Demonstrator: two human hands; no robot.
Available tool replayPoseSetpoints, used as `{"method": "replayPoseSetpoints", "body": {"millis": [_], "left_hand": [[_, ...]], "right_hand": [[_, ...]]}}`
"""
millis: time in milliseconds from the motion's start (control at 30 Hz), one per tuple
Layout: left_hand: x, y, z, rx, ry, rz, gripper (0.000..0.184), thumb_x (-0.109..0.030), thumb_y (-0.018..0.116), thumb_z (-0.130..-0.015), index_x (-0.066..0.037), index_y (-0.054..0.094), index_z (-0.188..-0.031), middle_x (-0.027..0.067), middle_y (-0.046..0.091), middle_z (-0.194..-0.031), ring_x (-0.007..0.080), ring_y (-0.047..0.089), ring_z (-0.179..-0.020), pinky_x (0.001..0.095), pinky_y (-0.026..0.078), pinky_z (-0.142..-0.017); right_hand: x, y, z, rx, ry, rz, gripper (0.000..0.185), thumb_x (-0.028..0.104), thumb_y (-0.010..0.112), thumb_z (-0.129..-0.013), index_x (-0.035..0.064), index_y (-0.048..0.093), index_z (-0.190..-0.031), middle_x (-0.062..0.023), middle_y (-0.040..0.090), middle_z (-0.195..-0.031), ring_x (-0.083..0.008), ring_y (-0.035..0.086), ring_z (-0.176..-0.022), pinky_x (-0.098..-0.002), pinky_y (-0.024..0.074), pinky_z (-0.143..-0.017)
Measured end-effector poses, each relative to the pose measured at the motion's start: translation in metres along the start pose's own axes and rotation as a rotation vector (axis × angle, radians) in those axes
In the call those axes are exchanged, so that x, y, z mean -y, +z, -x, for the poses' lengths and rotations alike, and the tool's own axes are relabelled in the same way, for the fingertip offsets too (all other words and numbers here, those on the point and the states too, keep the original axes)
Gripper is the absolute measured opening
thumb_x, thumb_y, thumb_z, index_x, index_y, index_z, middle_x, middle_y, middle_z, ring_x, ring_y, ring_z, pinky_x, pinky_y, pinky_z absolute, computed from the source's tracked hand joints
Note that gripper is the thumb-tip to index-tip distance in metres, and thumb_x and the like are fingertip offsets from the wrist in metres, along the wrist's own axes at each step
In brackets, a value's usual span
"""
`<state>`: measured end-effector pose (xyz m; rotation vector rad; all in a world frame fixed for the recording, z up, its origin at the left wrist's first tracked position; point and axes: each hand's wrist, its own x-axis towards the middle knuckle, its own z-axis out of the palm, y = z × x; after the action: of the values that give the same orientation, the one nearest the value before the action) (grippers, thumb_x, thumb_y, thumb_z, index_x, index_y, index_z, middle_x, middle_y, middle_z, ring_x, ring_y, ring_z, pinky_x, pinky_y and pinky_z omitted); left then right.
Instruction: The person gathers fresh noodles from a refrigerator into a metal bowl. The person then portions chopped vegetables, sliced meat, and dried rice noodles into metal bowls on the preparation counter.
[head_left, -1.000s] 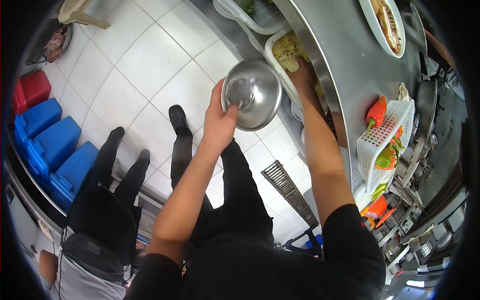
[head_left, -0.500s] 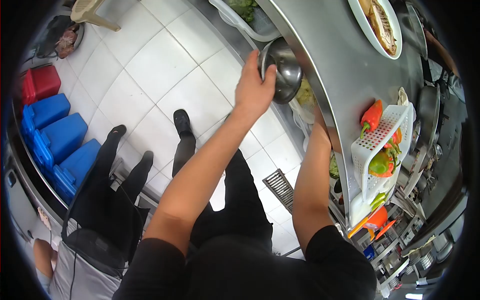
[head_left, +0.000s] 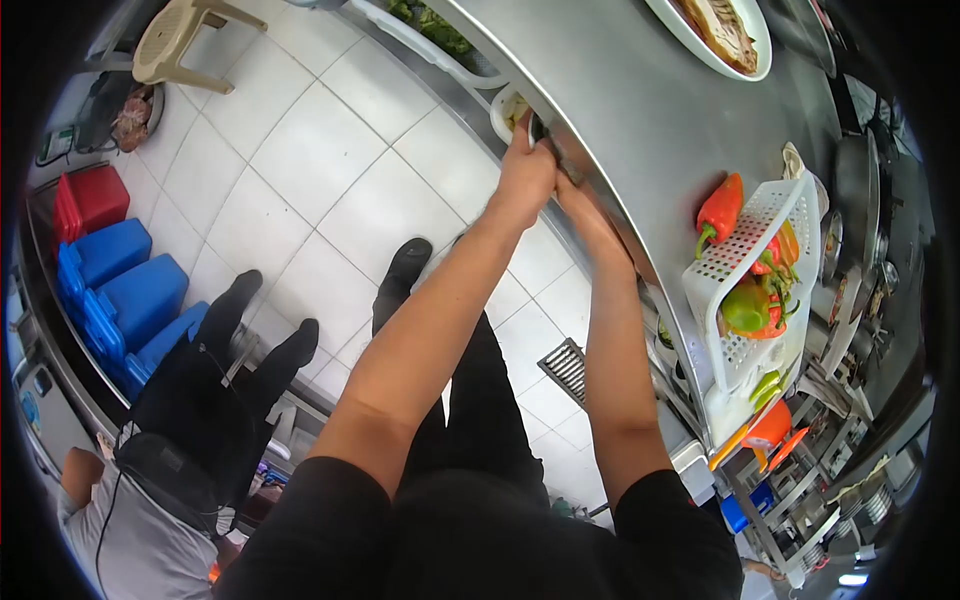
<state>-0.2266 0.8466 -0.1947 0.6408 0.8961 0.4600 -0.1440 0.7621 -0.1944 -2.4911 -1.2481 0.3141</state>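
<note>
My left hand [head_left: 525, 180] reaches to the lower shelf beneath the steel counter [head_left: 620, 120], its fingers closed around the rim of a metal bowl [head_left: 538, 130]. Only a dark sliver of that bowl shows; the counter edge covers the rest. Just beyond my fingertips, a white container [head_left: 506, 112] with pale yellowish food sits on the shelf. My right hand [head_left: 580, 205] is beside the left one, close against it. Its fingers go under the counter edge and are hidden.
On the counter stand a white basket of peppers [head_left: 705, 285], a red pepper [head_left: 720, 210] and a dish of cooked meat [head_left: 755, 65]. A tray of greens [head_left: 445, 40] is on the shelf. Another person [head_left: 160, 490] stands at left, near blue bins [head_left: 140, 300] and a stool [head_left: 165, 45].
The metal bowl, plainly visible in my left hand before, has gone down under the counter edge. My right hand has moved up beside my left. The view has shifted slightly.
</note>
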Motion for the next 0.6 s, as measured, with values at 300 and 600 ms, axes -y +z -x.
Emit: {"method": "replayPoseSetpoints", "body": {"millis": [300,600], "left_hand": [[0.005,-0.013,-0.003,0.029,-0.137,0.13,0.058,-0.006,0.039,-0.096,-0.012,0.032,-0.153,0.0133,0.057,-0.122,0.0222,0.061,-0.098,0.0418,0.057,-0.079],[-0.021,-0.047,0.061,0.062,-0.168,0.035,0.056,-0.007,0.039,-0.094,-0.008,0.034,-0.15,0.0154,0.056,-0.131,0.0269,0.065,-0.11,0.0412,0.06,-0.087]], "right_hand": [[0.017,-0.01,0.038,-0.087,-0.091,-0.188,0.038,0.021,0.065,-0.092,0.0064,0.065,-0.128,-0.0191,0.071,-0.113,-0.036,0.069,-0.103,-0.0384,0.0521,-0.091],[0.036,-0.011,0.08,-0.583,0.138,-0.325,0.031,0.022,0.064,-0.094,-0.0035,0.064,-0.113,-0.0273,0.066,-0.106,-0.0489,0.06,-0.097,-0.0519,0.046,-0.085]]}}
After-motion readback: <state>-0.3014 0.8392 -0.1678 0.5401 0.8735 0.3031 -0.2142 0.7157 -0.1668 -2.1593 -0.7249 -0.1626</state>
